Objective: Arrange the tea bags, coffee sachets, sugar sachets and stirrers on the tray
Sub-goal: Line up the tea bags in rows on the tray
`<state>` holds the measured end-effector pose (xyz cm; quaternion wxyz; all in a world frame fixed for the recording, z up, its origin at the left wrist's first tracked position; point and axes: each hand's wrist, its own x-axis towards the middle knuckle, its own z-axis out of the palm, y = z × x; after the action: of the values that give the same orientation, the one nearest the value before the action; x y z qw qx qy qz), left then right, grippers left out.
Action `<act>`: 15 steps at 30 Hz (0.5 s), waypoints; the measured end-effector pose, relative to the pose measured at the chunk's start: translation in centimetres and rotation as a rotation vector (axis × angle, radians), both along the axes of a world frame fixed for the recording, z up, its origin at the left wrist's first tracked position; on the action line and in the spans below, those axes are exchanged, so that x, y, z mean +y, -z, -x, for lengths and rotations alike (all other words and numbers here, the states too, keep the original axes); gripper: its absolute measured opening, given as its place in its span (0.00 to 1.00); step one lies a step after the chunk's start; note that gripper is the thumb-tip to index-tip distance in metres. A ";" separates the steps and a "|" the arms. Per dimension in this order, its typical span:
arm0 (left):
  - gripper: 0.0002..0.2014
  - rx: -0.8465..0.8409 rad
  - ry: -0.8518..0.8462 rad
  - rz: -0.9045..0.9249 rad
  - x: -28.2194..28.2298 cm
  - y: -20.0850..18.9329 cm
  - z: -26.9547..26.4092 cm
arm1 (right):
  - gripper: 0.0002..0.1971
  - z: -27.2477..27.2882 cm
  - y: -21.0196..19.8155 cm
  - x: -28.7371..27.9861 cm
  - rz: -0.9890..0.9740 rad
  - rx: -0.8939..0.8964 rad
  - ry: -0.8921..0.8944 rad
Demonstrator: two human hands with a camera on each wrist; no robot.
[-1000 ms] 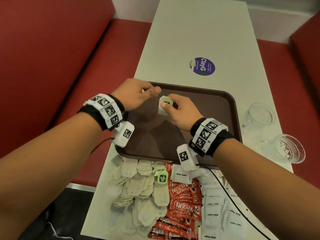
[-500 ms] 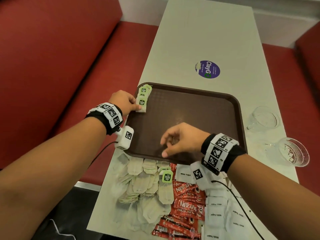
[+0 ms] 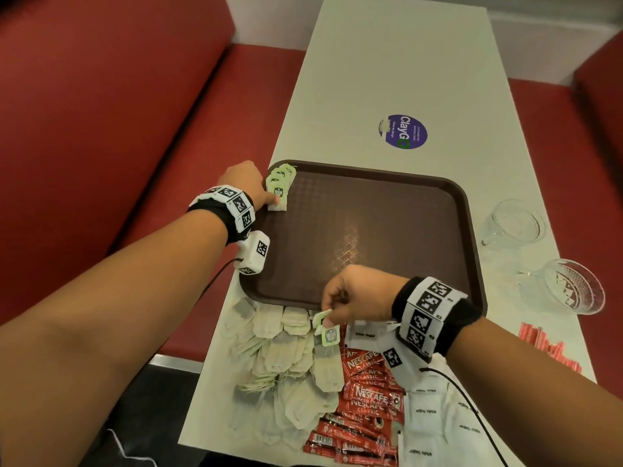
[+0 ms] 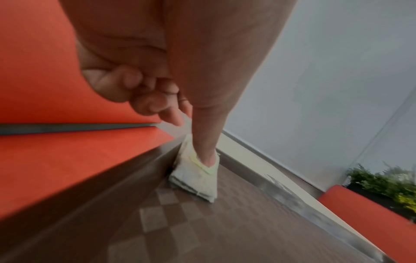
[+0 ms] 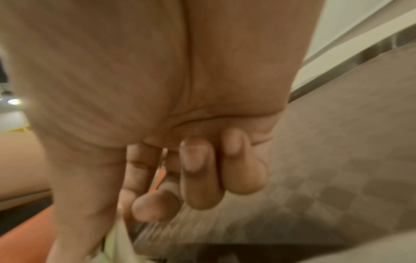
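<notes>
While your left hand (image 3: 243, 183) is pressing down with its thumb on the small stack of tea bags (image 3: 279, 192) in the tray's far-left corner, the other fingers are curling loosely beside it, gripping nothing; the left wrist view is showing that thumb flat on the top green tag. Your right hand (image 3: 357, 294) is pinching a green tea bag tag (image 3: 323, 316) between thumb and forefinger, just off the near edge of the brown tray (image 3: 421, 230), with the remaining fingers tucked into the palm. That tag is sitting at the top of the loose tea bag pile (image 3: 283, 358) on the table (image 3: 387, 62); whether the bag is lifting clear, you cannot tell.

You are looking at a tray floor that is open from the stack across to the right rim. The pile is butting against the tray's near rim, and the table's left edge is running just beside both.

Counting up: one tray, one stack on it showing about four tags, two glass cups (image 3: 515, 224) to the right, a heap of red Nescafe sachets (image 3: 367, 399), many white sugar sachets (image 3: 435, 419), and a bundle of red-striped stirrers (image 3: 546, 345) near the right edge. One round purple sticker (image 3: 403, 131) is lying beyond the tray.
</notes>
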<state>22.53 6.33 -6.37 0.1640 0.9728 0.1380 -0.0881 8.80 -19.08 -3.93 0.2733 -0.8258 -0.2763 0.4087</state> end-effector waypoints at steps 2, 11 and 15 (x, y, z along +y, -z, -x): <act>0.20 -0.067 0.048 0.048 -0.3 -0.2 0.2 | 0.08 -0.2 -0.1 0.0 -0.024 -0.024 0.029; 0.11 0.050 0.308 -0.036 -1.6 -1.6 2.2 | 0.08 -1.0 -0.7 0.2 -0.137 -0.089 0.215; 0.07 -0.119 0.377 0.185 -2.7 -3.9 7.4 | 0.09 -0.4 -0.2 0.8 -0.339 0.001 0.431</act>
<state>15.17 3.60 -2.49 0.2412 0.9656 -0.0651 -0.0720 9.22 -18.24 -3.78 0.4884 -0.8079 -0.1585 0.2894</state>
